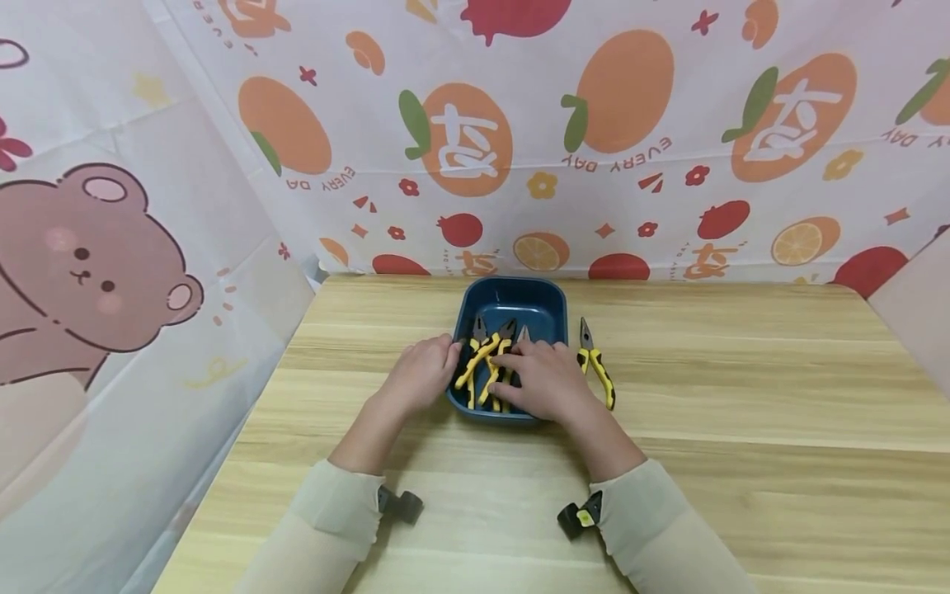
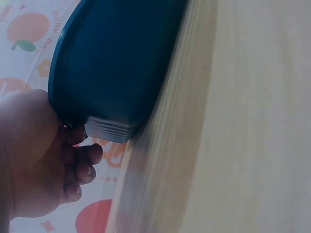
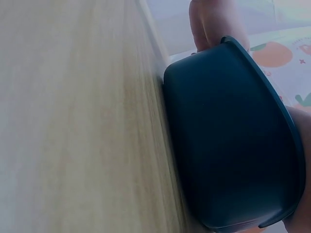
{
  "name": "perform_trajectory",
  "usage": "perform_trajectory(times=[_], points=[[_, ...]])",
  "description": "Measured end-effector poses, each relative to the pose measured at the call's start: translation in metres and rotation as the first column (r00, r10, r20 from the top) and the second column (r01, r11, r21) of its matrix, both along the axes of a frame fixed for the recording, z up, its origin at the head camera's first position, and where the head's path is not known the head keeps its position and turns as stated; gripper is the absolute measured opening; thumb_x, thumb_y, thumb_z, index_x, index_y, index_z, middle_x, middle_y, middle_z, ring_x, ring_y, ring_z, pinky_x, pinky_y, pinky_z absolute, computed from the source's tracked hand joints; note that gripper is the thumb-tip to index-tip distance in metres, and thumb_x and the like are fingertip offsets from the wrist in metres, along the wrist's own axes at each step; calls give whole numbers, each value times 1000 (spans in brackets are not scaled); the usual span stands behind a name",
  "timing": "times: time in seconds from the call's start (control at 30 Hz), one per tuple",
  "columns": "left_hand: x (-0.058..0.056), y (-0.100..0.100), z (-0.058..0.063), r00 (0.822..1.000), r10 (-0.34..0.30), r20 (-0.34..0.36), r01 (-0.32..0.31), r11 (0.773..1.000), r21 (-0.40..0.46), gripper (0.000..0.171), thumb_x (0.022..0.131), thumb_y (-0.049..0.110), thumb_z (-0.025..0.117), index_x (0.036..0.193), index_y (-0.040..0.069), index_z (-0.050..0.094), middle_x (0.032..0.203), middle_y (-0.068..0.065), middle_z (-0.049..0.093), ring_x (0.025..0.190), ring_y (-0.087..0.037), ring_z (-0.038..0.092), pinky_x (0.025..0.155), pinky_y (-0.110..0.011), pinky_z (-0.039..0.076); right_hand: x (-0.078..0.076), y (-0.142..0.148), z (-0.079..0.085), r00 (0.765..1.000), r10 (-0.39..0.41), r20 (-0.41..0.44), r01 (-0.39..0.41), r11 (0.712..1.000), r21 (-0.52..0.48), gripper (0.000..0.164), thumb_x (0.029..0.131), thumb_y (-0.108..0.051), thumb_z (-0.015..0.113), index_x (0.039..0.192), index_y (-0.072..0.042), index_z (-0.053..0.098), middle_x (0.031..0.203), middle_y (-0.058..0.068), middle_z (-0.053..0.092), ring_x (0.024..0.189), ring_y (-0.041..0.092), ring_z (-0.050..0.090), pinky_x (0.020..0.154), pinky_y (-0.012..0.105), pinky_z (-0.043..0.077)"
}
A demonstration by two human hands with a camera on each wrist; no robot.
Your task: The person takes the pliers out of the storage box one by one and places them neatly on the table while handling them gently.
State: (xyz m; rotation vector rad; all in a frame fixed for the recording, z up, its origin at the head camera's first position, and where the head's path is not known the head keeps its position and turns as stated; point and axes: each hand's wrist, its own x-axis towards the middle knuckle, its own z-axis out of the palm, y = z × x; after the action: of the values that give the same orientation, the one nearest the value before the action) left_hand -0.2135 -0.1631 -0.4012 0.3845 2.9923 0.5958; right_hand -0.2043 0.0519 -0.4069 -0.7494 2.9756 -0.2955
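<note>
A dark blue plastic bin stands on the table with several pliers in it. One pair of black-and-yellow pliers lies along its left side, and a second pair lies crossed beside it. My left hand grips the bin's left rim, fingers curled outside against the wall. Over the bin's right side reaches my right hand, thumb and forefinger spread apart over the handles. Under it, a third pair of pliers shows its pointed tip; the rest is mostly hidden.
Needle-nose pliers with yellow-and-black handles lie on the wooden table, just right of the bin. A fruit-patterned cloth hangs along the table's back edge, and a bear-printed cloth hangs at the left.
</note>
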Motion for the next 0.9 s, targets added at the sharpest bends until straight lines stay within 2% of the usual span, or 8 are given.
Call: perform_trajectory(times=[0.17, 0.37, 0.5, 0.6, 0.73, 0.83, 0.9], points=[[1, -1, 1, 1000, -2, -6, 2, 1000, 3, 36, 107, 31, 31, 91, 12, 56, 73, -4, 53, 77, -23, 52, 76, -40, 40, 0, 0, 0, 1000, 26, -12, -25, 1000, 10, 58, 87, -74, 49, 133, -41, 59, 136, 4, 56, 117, 24, 55, 89, 41, 41], [0, -2, 1, 1000, 1, -7, -1, 1000, 6, 35, 107, 31, 32, 89, 12, 55, 73, -4, 53, 77, -23, 52, 75, -40, 40, -1, -2, 2, 1000, 24, -14, -24, 1000, -2, 64, 86, -77, 47, 132, -35, 61, 133, 6, 58, 113, 25, 55, 90, 43, 41], [1, -2, 0, 1000, 9, 4, -9, 1000, 15, 35, 107, 32, 32, 89, 12, 55, 74, -4, 54, 78, -24, 53, 77, -40, 41, -1, -3, 1, 1000, 17, -9, -17, 1000, 10, 64, 86, -78, 45, 127, -33, 64, 128, 7, 60, 106, 23, 55, 85, 41, 41], [1, -2, 0, 1000, 6, -6, -5, 1000, 18, 35, 107, 31, 32, 88, 13, 55, 74, -3, 54, 78, -23, 53, 77, -40, 41, -1, -7, 1, 999, -33, 7, 33, 999, 11, 63, 83, -82, 43, 115, -32, 67, 118, 4, 62, 100, 22, 53, 81, 39, 40], [0, -1, -1, 999, -8, -38, 8, 1000, 12, 35, 107, 30, 34, 85, 13, 54, 71, -3, 53, 75, -23, 52, 74, -40, 41, 1, -16, 3, 989, -136, 57, 137, 991, -8, 70, 78, -89, 38, 99, -29, 65, 118, 6, 63, 106, 26, 53, 83, 45, 41], [0, 0, -1, 999, -15, -44, 15, 1000, 0, 35, 107, 30, 34, 83, 13, 53, 69, -4, 51, 73, -23, 52, 73, -39, 40, 2, -22, 5, 978, -193, 79, 195, 981, -15, 76, 76, -91, 38, 102, -25, 65, 128, 11, 61, 117, 31, 51, 89, 52, 42], [0, 0, -2, 999, -14, -40, 13, 1000, -6, 35, 107, 30, 34, 83, 12, 53, 69, -4, 51, 73, -23, 51, 74, -40, 40, 2, -24, 6, 974, -210, 87, 212, 977, -17, 73, 77, -88, 44, 103, -23, 65, 123, 10, 62, 113, 30, 52, 88, 52, 43]])
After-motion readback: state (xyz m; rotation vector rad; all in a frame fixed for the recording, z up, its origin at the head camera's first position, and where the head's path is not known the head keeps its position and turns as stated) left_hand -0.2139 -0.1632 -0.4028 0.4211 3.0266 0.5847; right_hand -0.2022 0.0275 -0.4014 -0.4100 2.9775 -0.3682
